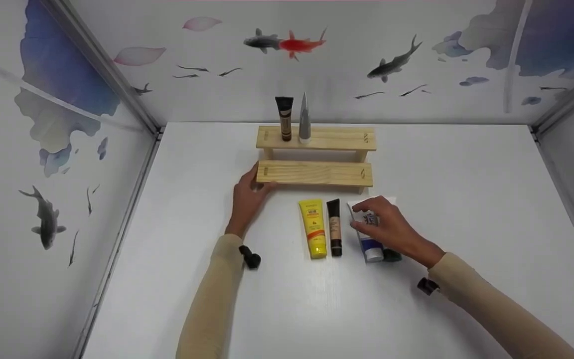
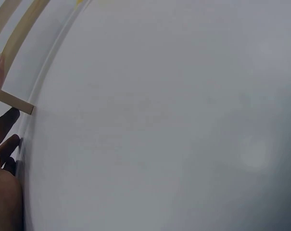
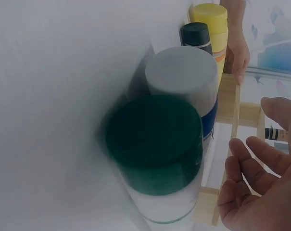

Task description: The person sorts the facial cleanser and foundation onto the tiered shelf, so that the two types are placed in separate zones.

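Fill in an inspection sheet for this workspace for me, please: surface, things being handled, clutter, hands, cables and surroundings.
Surface: white table, with some glare.
Job's things: two-tier wooden rack; dark tube and silver tube upright on its upper tier. Lying in front: yellow tube, beige-and-black tube, blue-banded tube and green-capped tube.
Clutter: nothing seen.
Hands: left hand grips the lower tier's left end; right hand, holding nothing, is beside the blue-banded and green-capped tubes.
Cables: nothing seen.
Surroundings: pale walls printed with fish, petals and blue-purple patches.
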Motion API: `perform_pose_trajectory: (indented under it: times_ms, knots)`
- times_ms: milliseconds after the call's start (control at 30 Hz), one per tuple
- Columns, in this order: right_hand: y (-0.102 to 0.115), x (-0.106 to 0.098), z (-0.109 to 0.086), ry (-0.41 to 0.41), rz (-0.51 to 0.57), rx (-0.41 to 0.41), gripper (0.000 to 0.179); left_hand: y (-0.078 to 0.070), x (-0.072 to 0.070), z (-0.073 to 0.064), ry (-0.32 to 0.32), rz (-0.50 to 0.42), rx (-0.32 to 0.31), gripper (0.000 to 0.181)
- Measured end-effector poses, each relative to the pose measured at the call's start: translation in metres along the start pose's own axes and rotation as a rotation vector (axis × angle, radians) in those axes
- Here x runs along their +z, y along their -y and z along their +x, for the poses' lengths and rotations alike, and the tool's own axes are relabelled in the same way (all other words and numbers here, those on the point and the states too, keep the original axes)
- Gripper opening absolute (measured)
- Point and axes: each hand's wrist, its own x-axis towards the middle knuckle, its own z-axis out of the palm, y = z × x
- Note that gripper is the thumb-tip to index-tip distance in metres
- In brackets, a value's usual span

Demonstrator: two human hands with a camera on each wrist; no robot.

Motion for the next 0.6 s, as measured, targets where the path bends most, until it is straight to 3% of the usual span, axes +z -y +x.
perform_pose_trajectory:
  times_ms: [400, 600]
  knots:
    - [0.003, 0.022, 0.006, 0.050, -0.099, -0.113, 0.034, 0.002, 0.000, 0.001, 0.003, 0.005, -0.003, 0.096]
    - [0.003, 0.030, 0.009, 0.088, -0.147, -0.105, 0.035, 0.001, 0.001, 0.000, 0.002, 0.006, -0.007, 0.096]
